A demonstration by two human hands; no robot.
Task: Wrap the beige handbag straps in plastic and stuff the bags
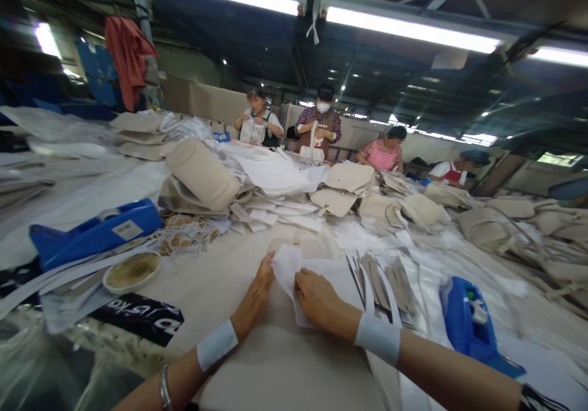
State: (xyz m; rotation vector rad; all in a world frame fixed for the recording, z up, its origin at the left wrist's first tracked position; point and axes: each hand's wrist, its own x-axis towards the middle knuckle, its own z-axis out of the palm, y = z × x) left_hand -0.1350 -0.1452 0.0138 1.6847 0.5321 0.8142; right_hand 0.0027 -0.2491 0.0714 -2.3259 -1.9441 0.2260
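In the middle of the head view, a thin white sheet of paper [285,265] lies partly folded between my hands. My left hand [258,290] is at the sheet's left edge, fingers close together and fingertips against it. My right hand [320,299] is closed with bent fingers on the sheet's right part; its fingertips are partly hidden. Under the hands spreads a beige bag [289,371], flat on the table, and a small gold clasp [296,238] shows just beyond the sheet. White wraps circle both wrists.
Blue tape dispensers stand left [98,230] and right [471,319]. A tape roll [133,270] and tangled string tags [188,234] lie left. Beige strips [379,282] lie right of my hand. Beige bags [202,175] and white sheets pile up ahead. Several co-workers stand beyond.
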